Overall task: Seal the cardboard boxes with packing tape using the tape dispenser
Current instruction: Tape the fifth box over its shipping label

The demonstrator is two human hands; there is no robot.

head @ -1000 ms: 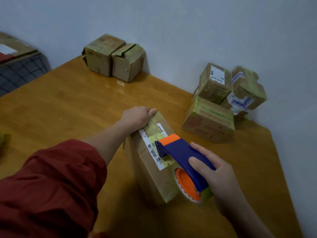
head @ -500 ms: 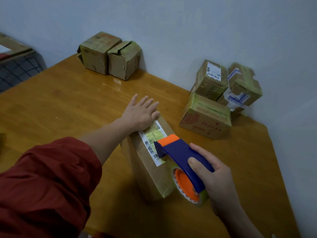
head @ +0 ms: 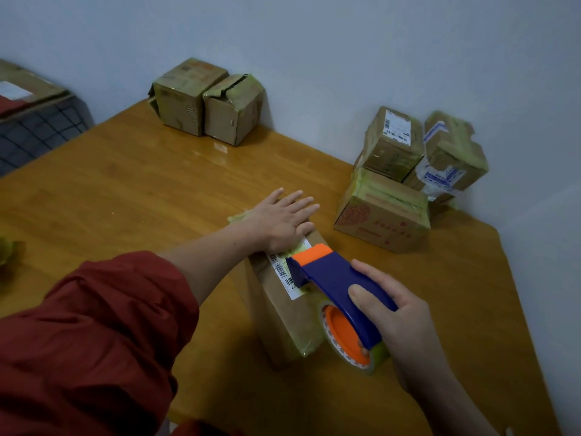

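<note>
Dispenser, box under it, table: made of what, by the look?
Tape dispenser: likely moulded plastic, smooth blue and orange shell. Box: brown cardboard, matte, with creased folded edges. Table: wood or veneer, varnished; grain lines and reflections show.

Orange-brown wooden table (head: 132, 190): smooth, semi-gloss varnish. Brown cardboard box (head: 283, 313): matt, glossy tape over white paper barcode label (head: 283, 272). Blue-and-orange plastic tape dispenser (head: 339, 291): smooth, slight sheen. Red cloth sleeve (head: 88, 335): matt, wrinkled.
</note>
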